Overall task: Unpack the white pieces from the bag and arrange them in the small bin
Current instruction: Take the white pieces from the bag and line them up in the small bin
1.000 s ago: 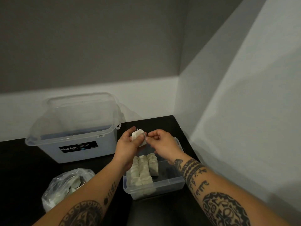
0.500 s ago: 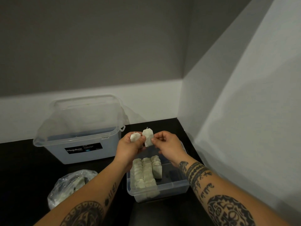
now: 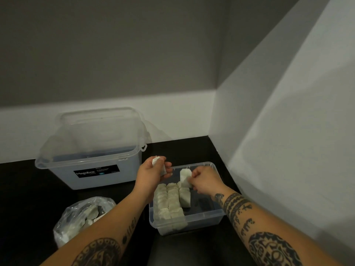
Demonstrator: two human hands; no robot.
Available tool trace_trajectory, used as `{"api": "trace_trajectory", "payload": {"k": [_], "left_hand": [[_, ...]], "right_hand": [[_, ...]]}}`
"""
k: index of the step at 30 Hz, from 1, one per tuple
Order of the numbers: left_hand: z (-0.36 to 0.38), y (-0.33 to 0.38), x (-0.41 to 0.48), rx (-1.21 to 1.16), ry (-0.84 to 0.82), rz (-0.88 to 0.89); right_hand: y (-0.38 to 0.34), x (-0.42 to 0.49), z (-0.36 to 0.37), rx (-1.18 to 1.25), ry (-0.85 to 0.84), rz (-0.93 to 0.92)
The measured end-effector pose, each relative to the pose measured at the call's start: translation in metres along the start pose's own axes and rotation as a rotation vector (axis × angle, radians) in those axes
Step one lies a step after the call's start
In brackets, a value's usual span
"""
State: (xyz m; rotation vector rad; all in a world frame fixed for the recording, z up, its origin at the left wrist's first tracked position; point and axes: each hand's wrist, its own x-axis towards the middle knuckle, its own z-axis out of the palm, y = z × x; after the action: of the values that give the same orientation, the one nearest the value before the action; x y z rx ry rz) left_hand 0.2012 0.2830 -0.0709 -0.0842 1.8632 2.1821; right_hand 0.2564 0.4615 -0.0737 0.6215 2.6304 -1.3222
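A: While pinching a white piece (image 3: 184,176) between thumb and fingertips just above the small bin (image 3: 192,226), risks letting it slip and land crooked. Could also tip the short third row (image 3: 184,197), directly under those fingertips, if lowered carelessly.

B: Which hand there?

A: Right hand (image 3: 204,181), fingers curled onto the piece. Left hand (image 3: 151,173), up and to the left of it, gripping a second white piece (image 3: 158,166) in curled fingers, near the bin's far left corner. Could fall outside the rim if loosened there.

B: And inside the containers?

A: In the small bin, clear plastic: two long rows of white pieces (image 3: 168,202) packed side by side below the left fingers, the shorter row below the right fingers, bare floor farther right. In the bag (image 3: 76,217), crumpled clear plastic well below and left of the left fingers: more white pieces. Just left of the left fingers, a large box (image 3: 92,169) labelled Megabox; cannot tell its contents.
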Motion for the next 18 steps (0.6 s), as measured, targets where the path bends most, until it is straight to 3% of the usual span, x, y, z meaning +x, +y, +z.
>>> {"api": "trace_trajectory", "payload": {"k": [3, 6, 12, 18], "left_hand": [[0.001, -0.002, -0.001, 0.004, 0.003, 0.015], [0.001, -0.003, -0.002, 0.008, 0.003, 0.024], [0.0, -0.004, -0.004, 0.021, -0.006, 0.044], [0.0, -0.003, -0.004, 0.031, 0.0, 0.044]], "right_hand": [[0.009, 0.006, 0.011, -0.314, -0.141, 0.067], [0.014, 0.008, 0.019, -0.384, -0.25, 0.111], [0.014, 0.016, 0.036, -0.313, -0.234, 0.377], [0.016, 0.021, 0.039, -0.235, -0.212, 0.43]]}}
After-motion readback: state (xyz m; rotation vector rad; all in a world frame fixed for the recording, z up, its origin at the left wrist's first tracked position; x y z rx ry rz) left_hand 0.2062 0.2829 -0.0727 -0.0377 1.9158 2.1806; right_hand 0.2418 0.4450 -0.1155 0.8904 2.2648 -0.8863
